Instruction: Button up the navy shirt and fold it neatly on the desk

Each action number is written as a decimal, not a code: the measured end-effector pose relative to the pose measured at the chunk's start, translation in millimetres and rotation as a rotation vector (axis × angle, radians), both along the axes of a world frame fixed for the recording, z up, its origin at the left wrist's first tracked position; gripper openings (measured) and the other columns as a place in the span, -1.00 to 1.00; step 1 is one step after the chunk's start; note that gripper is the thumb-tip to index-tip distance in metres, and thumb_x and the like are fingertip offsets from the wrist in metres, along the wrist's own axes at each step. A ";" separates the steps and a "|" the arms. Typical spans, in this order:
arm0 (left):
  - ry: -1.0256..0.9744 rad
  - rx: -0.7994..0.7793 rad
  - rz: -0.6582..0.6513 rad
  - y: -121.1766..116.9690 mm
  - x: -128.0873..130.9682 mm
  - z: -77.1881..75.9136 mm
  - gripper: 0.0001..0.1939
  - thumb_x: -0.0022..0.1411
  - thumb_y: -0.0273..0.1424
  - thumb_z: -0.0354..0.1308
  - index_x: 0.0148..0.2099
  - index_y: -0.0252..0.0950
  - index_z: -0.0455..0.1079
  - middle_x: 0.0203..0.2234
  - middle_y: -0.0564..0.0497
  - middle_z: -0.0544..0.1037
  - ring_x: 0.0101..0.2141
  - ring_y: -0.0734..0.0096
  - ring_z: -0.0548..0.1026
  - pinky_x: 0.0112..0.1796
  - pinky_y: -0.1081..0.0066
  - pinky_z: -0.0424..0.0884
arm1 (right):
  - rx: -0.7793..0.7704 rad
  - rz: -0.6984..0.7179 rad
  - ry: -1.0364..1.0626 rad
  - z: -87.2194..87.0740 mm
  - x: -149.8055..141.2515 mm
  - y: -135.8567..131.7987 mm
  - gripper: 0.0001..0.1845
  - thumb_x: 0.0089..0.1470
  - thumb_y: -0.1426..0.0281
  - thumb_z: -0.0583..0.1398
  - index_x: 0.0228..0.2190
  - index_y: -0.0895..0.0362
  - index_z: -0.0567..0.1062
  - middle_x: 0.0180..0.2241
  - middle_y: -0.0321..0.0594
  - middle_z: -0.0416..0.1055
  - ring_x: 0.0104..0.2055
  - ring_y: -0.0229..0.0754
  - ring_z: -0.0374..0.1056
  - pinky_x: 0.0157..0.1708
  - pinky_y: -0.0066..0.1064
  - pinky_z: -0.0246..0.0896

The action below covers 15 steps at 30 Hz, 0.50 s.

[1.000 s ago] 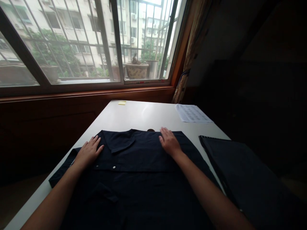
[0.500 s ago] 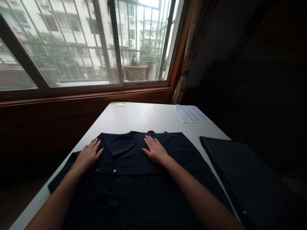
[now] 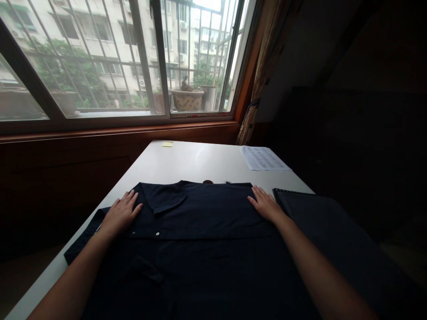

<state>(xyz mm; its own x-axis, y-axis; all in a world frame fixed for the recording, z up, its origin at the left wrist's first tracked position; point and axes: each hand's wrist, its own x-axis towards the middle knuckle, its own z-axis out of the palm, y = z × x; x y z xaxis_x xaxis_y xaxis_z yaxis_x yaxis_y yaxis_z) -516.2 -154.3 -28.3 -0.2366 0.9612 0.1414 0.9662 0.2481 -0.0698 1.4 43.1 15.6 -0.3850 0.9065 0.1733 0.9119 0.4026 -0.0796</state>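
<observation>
A dark navy shirt [image 3: 207, 218] with a collar and pale buttons lies spread across the white table [image 3: 200, 160]. My left hand [image 3: 120, 212] rests flat on its left shoulder area beside the collar [image 3: 165, 198], fingers spread. On the far right corner of the cloth, my right hand [image 3: 265, 204] lies open with its palm down. Neither hand grips the fabric. The near part of the shirt fades into shadow.
Right of the shirt lies a dark flat item with a ridged edge [image 3: 300, 209]. Printed papers [image 3: 265, 158] and a yellow sticky note [image 3: 167, 144] sit toward the far end. A small round dark object [image 3: 208, 182] peeks out behind the shirt. Beyond is a barred window [image 3: 116, 62].
My right hand has slid rightward across the shirt, from near the middle to its right corner. The left hand has stayed at the left shoulder area.
</observation>
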 end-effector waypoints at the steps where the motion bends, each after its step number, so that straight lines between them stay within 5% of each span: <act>1: -0.002 0.006 -0.001 0.2 -0.4 -0.6 -0.32 0.42 -0.10 -0.23 0.41 -0.40 0.09 0.38 -0.17 0.08 0.37 0.08 0.01 0.27 0.05 0.06 | 0.006 0.004 0.002 1.1 -1.1 -0.5 -0.67 0.29 0.26 0.19 0.04 0.11 0.43 0.06 -0.10 0.39 -0.03 -0.09 0.41 -0.05 -0.13 0.40; 5: -0.008 0.000 0.001 1.3 -2.0 -2.6 -0.32 0.42 -0.10 -0.22 0.41 -0.41 0.09 0.38 -0.17 0.08 0.37 0.08 0.00 0.27 0.04 0.06 | 0.031 0.085 0.018 -3.2 -31.2 -9.8 -0.62 0.29 0.25 0.18 0.08 0.12 0.40 0.11 -0.07 0.35 0.05 -0.03 0.38 0.01 -0.05 0.36; 7: -0.003 -0.006 0.004 1.6 -2.8 -3.5 -0.32 0.42 -0.10 -0.23 0.41 -0.42 0.08 0.38 -0.17 0.07 0.37 0.08 0.00 0.27 0.04 0.05 | 0.030 0.168 0.023 -11.4 -58.5 -20.8 -0.50 0.34 0.20 0.09 0.21 0.14 0.30 0.27 0.03 0.20 0.26 0.06 0.18 0.21 0.05 0.13; 10: 0.009 -0.004 -0.003 1.4 -3.6 -4.2 -0.32 0.43 -0.11 -0.23 0.41 -0.42 0.08 0.38 -0.17 0.07 0.37 0.08 0.00 0.27 0.05 0.06 | -0.013 0.330 0.012 -26.1 -99.4 -40.7 -0.34 0.35 0.07 -0.02 0.32 0.15 0.16 0.39 -0.06 -0.01 0.42 -0.03 -0.10 0.36 -0.08 -0.15; 15: 0.027 -0.025 0.006 0.2 -2.4 -2.4 -0.33 0.44 -0.10 -0.25 0.42 -0.39 0.07 0.39 -0.15 0.05 0.38 0.11 -0.01 0.28 0.08 0.04 | -0.056 0.408 0.013 -38.8 -120.9 -45.8 -0.25 0.33 -0.02 -0.11 0.35 0.17 0.08 0.41 -0.14 -0.10 0.44 -0.10 -0.19 0.38 -0.11 -0.26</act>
